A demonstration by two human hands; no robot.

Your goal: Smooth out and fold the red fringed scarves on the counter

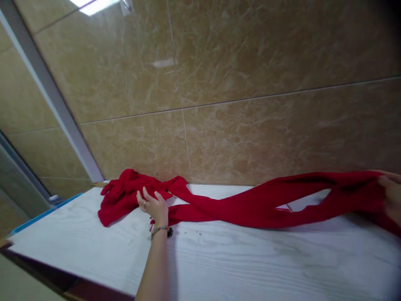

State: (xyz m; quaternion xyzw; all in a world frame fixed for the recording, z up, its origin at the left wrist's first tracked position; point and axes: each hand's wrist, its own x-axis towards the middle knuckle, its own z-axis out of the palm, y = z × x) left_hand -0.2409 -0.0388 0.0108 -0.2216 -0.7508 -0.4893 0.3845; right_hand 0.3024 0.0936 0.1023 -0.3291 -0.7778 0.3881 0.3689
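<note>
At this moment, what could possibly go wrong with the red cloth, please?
At the left hand, the ring or the bracelet might snag the red cloth. Its lengths overlap near the middle, so a pull from the right hand could tangle them. The bunched left part may crease.

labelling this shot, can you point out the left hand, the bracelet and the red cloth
Left hand (155, 207): head view, middle of the hand, below the fingers
Bracelet (161, 228): head view, band across the wrist
Red cloth (241, 211): head view, long twisted stretch
</note>
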